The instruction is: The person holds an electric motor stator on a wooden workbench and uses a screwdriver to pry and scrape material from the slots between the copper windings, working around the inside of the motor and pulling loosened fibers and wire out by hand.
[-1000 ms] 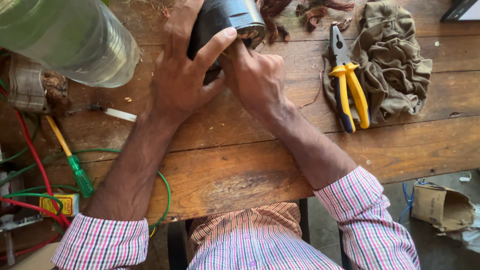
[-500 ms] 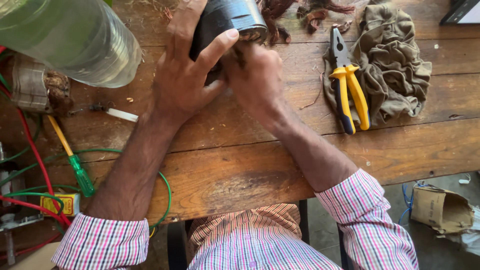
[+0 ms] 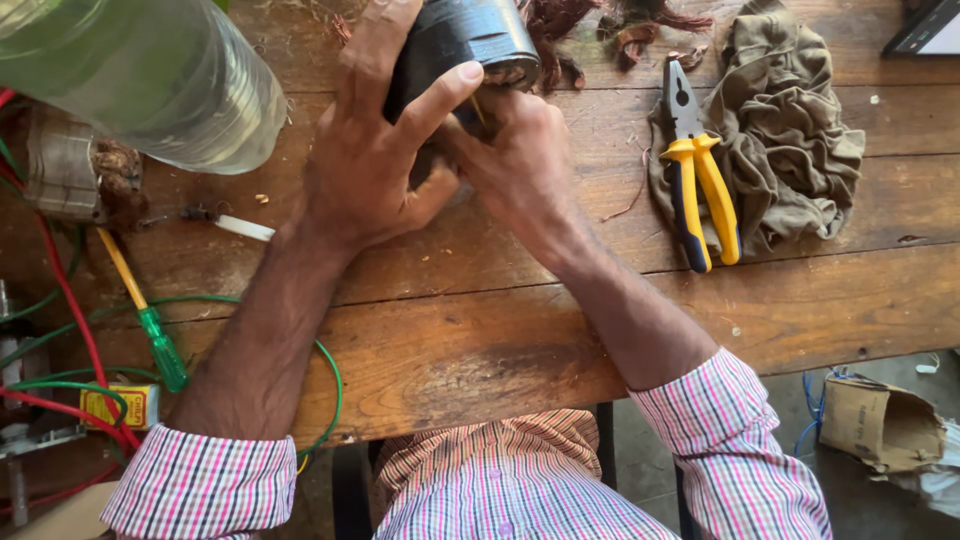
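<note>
Our left hand [image 3: 370, 160] wrapped around a dark metal cylinder [image 3: 470, 40] at the surface's [image 3: 480, 330] far edge, long axis pointing away from us, our right hand [image 3: 515, 165] clenched against its near end, yellow-handled pliers [image 3: 700, 190] lying to the right

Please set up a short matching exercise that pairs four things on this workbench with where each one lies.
Things:
1. pliers
2. screwdriver
3. dark cylinder
4. clear plastic bottle

Places:
A. top left corner of the view, lying on its side
B. on the crumpled olive cloth, right of the hands
C. near the table's front edge, left of the left forearm, among red and green wires
D. gripped between the left hand and the right hand

Pairs: 1-B, 2-C, 3-D, 4-A
</note>
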The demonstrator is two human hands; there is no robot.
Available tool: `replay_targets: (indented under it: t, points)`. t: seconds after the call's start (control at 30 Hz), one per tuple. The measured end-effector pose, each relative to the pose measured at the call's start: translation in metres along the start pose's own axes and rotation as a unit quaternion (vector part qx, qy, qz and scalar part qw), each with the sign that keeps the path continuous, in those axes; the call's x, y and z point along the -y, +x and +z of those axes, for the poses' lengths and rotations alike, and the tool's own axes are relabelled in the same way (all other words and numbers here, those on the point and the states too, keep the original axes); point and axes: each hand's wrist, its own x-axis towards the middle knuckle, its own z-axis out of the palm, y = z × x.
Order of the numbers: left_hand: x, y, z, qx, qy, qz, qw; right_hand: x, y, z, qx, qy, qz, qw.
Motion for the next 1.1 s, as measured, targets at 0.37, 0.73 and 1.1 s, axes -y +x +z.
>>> replay_targets:
  t: [0.37, 0.73, 1.1]
  points:
    - [-0.001, -0.001, 0.000, 0.005, -0.013, -0.018, 1.000, 0.001, -0.007, 0.020, 0.017, 0.293, 0.059, 0.954]
    - [-0.001, -0.001, -0.001, 0.003, -0.017, -0.009, 1.000, -0.001, -0.008, 0.001, -0.055, -0.066, -0.169, 0.982]
    - [0.001, -0.001, -0.002, -0.002, -0.013, 0.001, 1.000, -0.019, -0.005, 0.009, -0.005, -0.067, -0.168, 0.983]
